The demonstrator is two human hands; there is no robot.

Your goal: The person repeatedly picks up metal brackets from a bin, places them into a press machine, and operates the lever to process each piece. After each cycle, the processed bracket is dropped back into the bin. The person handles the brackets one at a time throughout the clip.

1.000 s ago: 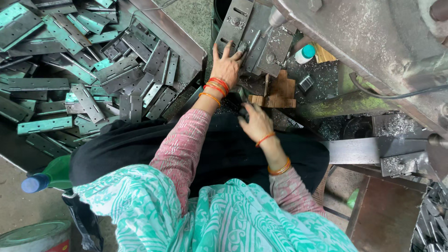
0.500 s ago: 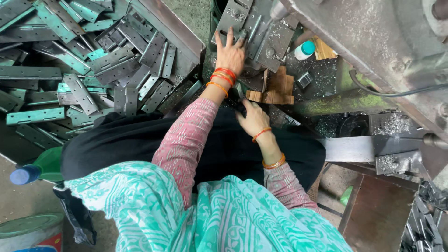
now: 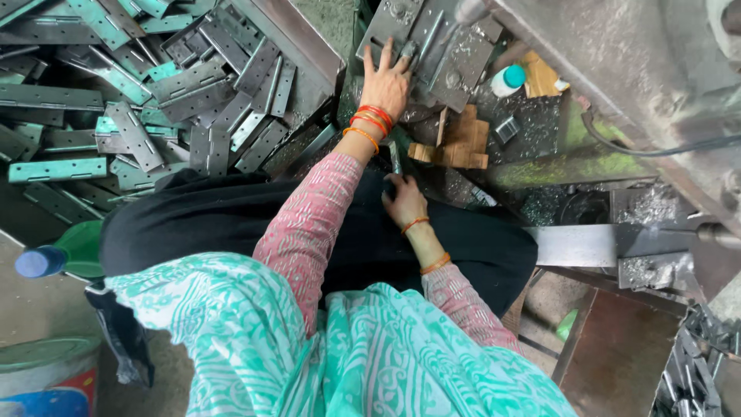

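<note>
Left arm extended forward, nearly straight, pink patterned sleeve down to just short of the wrist, 3 red/orange bangles stacked at the wrist. Left hand (image 3: 387, 83) palm down, back of hand up, fingers spread and pointing away from the body, pressed flat, not gripping. Right arm bent at the elbow, forearm angled forward and inward, same pink sleeve ending mid-forearm, 2 thin orange bangles, 1 at the wrist and 1 farther up the forearm. Right hand (image 3: 404, 202) sits close to the lap, well behind the left, fingers curled inward in a loose fist; can't tell whether it's closed on anything
</note>
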